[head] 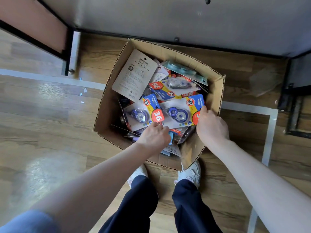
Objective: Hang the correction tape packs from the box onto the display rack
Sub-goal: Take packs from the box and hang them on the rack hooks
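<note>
Nearest: dark navy trouser legs [139, 204] and white shoes [191, 174] on wood-grain floor [42, 132]. Left hand [154, 137] pinches the near edge of a blue-and-yellow carded correction tape pack [143, 113]. Right hand [211, 126] grips the end of a second matching pack [180, 111]. Both packs lie atop the heap inside the open brown cardboard box [106, 106]. Beyond: a beige card pack lying back-up [134, 76], then black-framed grey rack base [185, 19].
</note>
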Available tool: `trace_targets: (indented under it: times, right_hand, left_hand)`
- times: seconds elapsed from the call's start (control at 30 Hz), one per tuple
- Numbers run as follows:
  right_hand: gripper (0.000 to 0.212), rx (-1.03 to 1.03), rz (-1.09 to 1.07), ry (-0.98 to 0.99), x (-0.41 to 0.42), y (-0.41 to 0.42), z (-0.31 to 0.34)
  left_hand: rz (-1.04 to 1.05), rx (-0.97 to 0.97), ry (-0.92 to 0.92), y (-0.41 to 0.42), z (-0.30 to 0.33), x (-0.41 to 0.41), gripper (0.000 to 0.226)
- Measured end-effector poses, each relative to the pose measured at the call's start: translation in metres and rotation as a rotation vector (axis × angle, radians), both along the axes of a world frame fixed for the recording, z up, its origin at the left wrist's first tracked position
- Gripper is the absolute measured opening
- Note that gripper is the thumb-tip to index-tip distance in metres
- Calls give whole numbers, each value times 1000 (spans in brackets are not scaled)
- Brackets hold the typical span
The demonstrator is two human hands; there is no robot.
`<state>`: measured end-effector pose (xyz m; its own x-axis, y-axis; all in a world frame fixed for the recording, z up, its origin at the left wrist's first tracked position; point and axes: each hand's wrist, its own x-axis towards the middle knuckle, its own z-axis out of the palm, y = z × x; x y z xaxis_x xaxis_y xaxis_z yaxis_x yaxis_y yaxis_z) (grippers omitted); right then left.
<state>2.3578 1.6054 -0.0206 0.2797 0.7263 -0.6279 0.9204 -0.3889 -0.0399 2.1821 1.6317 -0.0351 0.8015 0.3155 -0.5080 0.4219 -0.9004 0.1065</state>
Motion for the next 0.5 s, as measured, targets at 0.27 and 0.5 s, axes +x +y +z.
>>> trace_targets:
  times: [0.27,0.5]
  right_hand:
    - [39,33,-427,90,-7,21,-17]
    - [19,276,-390,232,3,2,15]
  left_hand:
    - [83,-76,5,12,-2,-10,30]
    - [281,-79,1,30,35,-43,35]
